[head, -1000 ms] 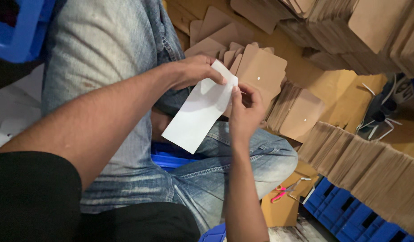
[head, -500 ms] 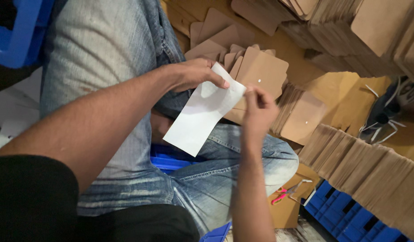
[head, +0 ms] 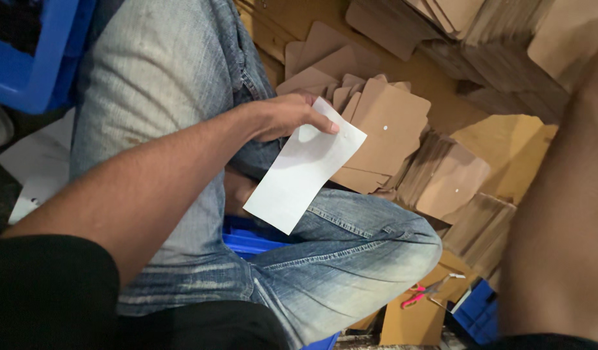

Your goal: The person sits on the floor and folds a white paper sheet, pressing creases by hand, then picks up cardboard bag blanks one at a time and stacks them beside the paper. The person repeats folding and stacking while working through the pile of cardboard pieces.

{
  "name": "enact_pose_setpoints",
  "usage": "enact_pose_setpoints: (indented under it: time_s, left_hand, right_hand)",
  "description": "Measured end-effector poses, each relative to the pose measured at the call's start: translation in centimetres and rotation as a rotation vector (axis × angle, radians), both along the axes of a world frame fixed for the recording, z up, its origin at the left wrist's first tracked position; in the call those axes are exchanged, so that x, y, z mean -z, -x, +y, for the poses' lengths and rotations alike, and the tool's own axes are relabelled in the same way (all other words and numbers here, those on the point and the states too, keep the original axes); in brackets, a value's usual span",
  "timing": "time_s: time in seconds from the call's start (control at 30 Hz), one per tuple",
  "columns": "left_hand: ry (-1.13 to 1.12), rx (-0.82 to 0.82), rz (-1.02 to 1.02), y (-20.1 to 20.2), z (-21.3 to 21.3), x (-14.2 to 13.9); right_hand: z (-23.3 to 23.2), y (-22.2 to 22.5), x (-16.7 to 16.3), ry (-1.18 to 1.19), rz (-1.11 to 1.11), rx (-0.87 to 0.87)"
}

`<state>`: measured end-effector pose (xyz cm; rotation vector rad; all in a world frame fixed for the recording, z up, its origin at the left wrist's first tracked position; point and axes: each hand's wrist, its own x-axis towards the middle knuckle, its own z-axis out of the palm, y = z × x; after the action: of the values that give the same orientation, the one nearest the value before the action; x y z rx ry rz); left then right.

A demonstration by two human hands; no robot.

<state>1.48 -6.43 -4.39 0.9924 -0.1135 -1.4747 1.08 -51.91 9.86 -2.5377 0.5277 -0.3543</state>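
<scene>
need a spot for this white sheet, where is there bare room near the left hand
Little bare room. One open brown strip lies between the loose brown cards and the far card stacks. The left hand holds the white sheet over the jeans; cards crowd the right.

One sheet, many brown cards

One white paper sheet (head: 303,170), one pink-handled tool (head: 421,295), brown hole-punched cards (head: 386,129) in stacks too many to count.
</scene>
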Motion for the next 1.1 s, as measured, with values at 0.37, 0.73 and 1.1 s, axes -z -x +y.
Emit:
enact_pose_setpoints:
  time_s: [0.37, 0.73, 1.1]
  left_hand:
    - [0.069, -0.016, 0.043, 0.1, -0.5, 1.1]
    - [0.062, -0.042, 0.002, 0.4, -0.2, 1.2]
    - [0.053, -0.061, -0.005, 0.5, -0.1, 1.0]
  right_hand:
    - [6.3, 5.1, -4.3, 0.425, 0.315, -0.139]
    - [27.8, 17.0, 3.4, 0.34, -0.15, 0.185]
    - [33.3, 16.9, 6.1, -0.347, -0.114, 0.306]
